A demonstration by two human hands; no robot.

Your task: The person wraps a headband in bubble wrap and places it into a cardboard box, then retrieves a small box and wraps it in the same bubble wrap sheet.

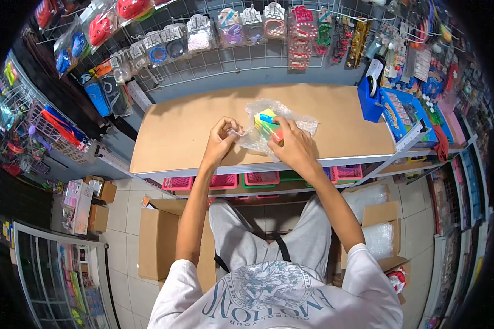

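A small colourful box (pixel 267 122), yellow, blue, green and red, lies on a sheet of clear bubble wrap (pixel 252 143) on the brown-topped table (pixel 181 129). My right hand (pixel 296 143) grips the box from its right side, its fingers over the upper edge and the thumb near the red end. To the left of the box, my left hand (pixel 223 137) pinches the left edge of the bubble wrap between thumb and fingers. Part of the wrap spreads out behind and to the right of the box.
A blue tape dispenser (pixel 371 98) and a blue display box (pixel 403 118) stand at the table's right end. Packaged accessories hang on the wire grid (pixel 214 60) behind. Pink baskets (pixel 262 179) sit under the tabletop. Open cardboard boxes (pixel 158 241) flank my legs.
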